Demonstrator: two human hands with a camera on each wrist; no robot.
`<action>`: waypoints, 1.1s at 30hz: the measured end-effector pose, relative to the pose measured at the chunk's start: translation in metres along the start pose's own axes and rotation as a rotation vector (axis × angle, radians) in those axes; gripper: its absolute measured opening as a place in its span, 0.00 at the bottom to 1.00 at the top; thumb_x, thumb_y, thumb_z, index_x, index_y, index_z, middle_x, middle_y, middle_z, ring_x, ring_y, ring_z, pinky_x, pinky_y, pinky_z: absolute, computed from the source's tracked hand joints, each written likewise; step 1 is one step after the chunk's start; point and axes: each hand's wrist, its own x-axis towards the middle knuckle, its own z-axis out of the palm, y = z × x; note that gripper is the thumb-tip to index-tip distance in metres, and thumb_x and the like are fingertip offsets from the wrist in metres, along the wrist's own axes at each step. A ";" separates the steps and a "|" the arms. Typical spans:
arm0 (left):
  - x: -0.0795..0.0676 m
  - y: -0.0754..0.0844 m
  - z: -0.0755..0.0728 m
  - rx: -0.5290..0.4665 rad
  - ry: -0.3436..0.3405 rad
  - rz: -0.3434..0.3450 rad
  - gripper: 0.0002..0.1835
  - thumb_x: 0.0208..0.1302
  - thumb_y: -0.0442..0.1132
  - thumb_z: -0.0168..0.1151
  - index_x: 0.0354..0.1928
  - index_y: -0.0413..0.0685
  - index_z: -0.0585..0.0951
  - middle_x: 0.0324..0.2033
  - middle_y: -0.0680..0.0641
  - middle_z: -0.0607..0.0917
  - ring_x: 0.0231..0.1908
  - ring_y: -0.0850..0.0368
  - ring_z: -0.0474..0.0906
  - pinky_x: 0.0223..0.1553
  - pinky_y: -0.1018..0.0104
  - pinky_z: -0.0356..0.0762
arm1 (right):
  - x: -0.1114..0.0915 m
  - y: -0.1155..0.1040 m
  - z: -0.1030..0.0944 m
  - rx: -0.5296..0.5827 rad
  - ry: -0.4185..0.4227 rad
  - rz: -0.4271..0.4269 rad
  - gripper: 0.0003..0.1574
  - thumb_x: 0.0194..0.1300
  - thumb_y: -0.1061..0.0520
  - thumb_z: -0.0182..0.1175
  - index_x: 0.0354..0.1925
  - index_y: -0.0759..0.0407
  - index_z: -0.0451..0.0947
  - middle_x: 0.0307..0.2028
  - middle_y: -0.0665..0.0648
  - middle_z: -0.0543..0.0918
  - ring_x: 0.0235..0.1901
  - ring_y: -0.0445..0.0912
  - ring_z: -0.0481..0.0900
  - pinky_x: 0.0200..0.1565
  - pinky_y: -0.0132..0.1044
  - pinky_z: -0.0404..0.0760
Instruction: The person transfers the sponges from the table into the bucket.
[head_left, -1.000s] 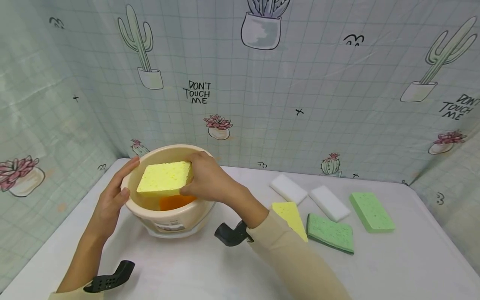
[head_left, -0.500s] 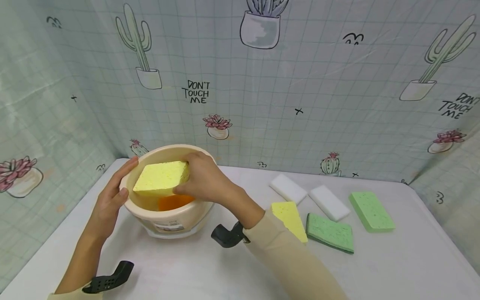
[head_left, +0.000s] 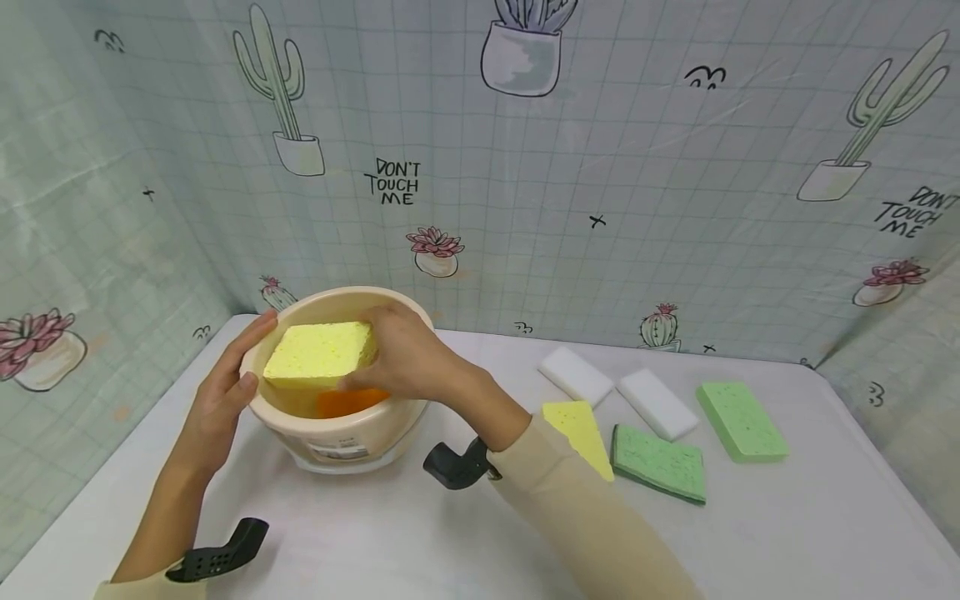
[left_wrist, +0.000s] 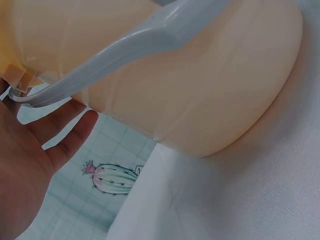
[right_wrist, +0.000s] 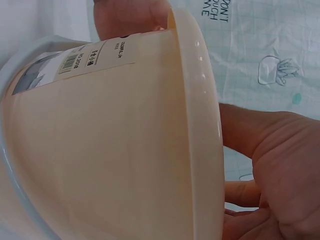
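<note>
My right hand [head_left: 405, 350] grips a thick yellow sponge [head_left: 318, 352] by its right end, inside the mouth of a cream plastic bucket [head_left: 341, 429]. Below the sponge, something orange [head_left: 348, 403] shows in the bucket; its shape is mostly hidden. My left hand [head_left: 217, 400] rests against the bucket's left side at the rim, its fingers fairly straight along the outside. In the left wrist view those fingers [left_wrist: 70, 142] lie beside the wall near the handle's [left_wrist: 115, 55] hinge. The right wrist view has the bucket rim [right_wrist: 202, 125] hiding the sponge and part of the right hand [right_wrist: 290, 170].
Right of the bucket, on the white table [head_left: 345, 533], lie a yellow sponge [head_left: 581, 433] partly behind my right sleeve, two white sponges [head_left: 576, 375], a green scouring sponge [head_left: 658, 462] and a light green sponge [head_left: 742, 422]. A patterned curtain [head_left: 525, 192] stands behind.
My right hand has moved slightly left and a little deeper into the bucket with the yellow sponge. The left hand stays at the rim.
</note>
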 end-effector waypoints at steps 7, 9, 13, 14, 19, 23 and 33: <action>0.001 -0.001 0.002 0.016 0.010 -0.014 0.29 0.69 0.45 0.43 0.73 0.56 0.60 0.73 0.54 0.54 0.71 0.56 0.47 0.63 0.32 0.40 | -0.001 0.000 -0.003 0.011 -0.020 0.017 0.39 0.50 0.46 0.74 0.55 0.63 0.74 0.46 0.52 0.79 0.52 0.43 0.67 0.55 0.27 0.63; 0.001 -0.001 0.002 0.014 0.013 -0.017 0.29 0.69 0.45 0.43 0.72 0.56 0.61 0.73 0.54 0.55 0.71 0.56 0.48 0.62 0.30 0.40 | -0.001 0.000 -0.003 0.010 -0.024 0.025 0.39 0.49 0.46 0.74 0.54 0.63 0.74 0.45 0.51 0.79 0.51 0.42 0.67 0.55 0.26 0.64; 0.000 0.000 0.002 0.020 0.024 -0.026 0.29 0.68 0.46 0.45 0.72 0.57 0.61 0.72 0.55 0.56 0.71 0.56 0.48 0.61 0.29 0.42 | 0.000 0.000 -0.003 0.015 -0.026 0.027 0.38 0.49 0.46 0.75 0.53 0.63 0.74 0.45 0.51 0.79 0.53 0.42 0.67 0.56 0.26 0.63; 0.000 0.000 0.002 0.021 0.025 -0.025 0.29 0.68 0.46 0.45 0.72 0.57 0.62 0.72 0.55 0.56 0.71 0.56 0.49 0.61 0.29 0.42 | 0.000 -0.001 -0.003 0.016 -0.026 0.027 0.38 0.49 0.47 0.75 0.53 0.64 0.74 0.46 0.52 0.79 0.54 0.43 0.67 0.57 0.26 0.62; 0.001 0.000 0.000 0.028 0.012 -0.023 0.30 0.68 0.45 0.45 0.72 0.56 0.61 0.73 0.54 0.55 0.71 0.56 0.48 0.62 0.31 0.44 | 0.000 -0.001 -0.003 0.023 -0.034 0.026 0.40 0.49 0.47 0.75 0.55 0.64 0.73 0.49 0.54 0.78 0.57 0.44 0.66 0.59 0.26 0.61; 0.001 0.000 -0.002 0.023 0.008 -0.032 0.30 0.68 0.45 0.45 0.72 0.57 0.61 0.73 0.54 0.55 0.71 0.56 0.49 0.63 0.34 0.46 | 0.000 0.001 -0.005 0.043 -0.049 -0.007 0.37 0.50 0.46 0.74 0.52 0.63 0.74 0.43 0.51 0.77 0.48 0.43 0.69 0.50 0.26 0.67; 0.000 0.000 -0.003 0.022 0.006 -0.032 0.30 0.68 0.45 0.46 0.72 0.56 0.61 0.73 0.54 0.55 0.71 0.56 0.49 0.64 0.35 0.46 | 0.001 0.006 -0.008 0.135 -0.072 0.013 0.25 0.64 0.54 0.63 0.56 0.66 0.74 0.44 0.54 0.79 0.38 0.40 0.75 0.38 0.23 0.73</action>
